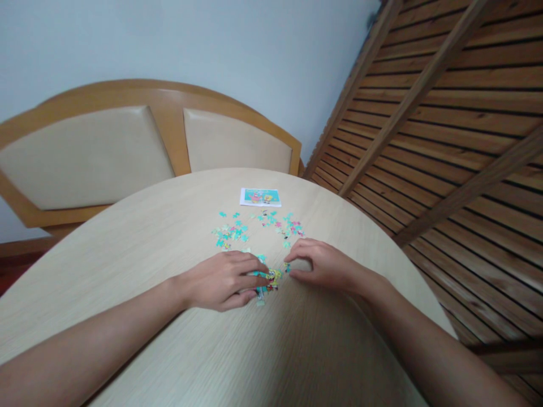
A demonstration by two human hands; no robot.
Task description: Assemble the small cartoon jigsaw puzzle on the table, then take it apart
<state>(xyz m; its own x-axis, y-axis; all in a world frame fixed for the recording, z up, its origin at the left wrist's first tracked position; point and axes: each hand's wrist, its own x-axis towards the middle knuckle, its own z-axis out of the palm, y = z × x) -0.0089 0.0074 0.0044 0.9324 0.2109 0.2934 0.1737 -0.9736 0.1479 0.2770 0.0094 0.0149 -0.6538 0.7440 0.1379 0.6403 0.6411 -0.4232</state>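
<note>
My left hand (224,278) lies on the round wooden table (169,226), its fingers pressed onto a small joined cluster of colourful puzzle pieces (271,278). Just to its right, my right hand (324,264) pinches a tiny puzzle piece (287,267) between thumb and forefinger, right beside the cluster. Several loose turquoise and pink puzzle pieces (254,226) are scattered on the table just beyond both hands.
A small printed reference picture (260,196) lies flat beyond the loose pieces. A wooden bench with cream padded backs (85,152) stands behind the table against a pale wall. A slatted wooden panel (445,130) leans at the right.
</note>
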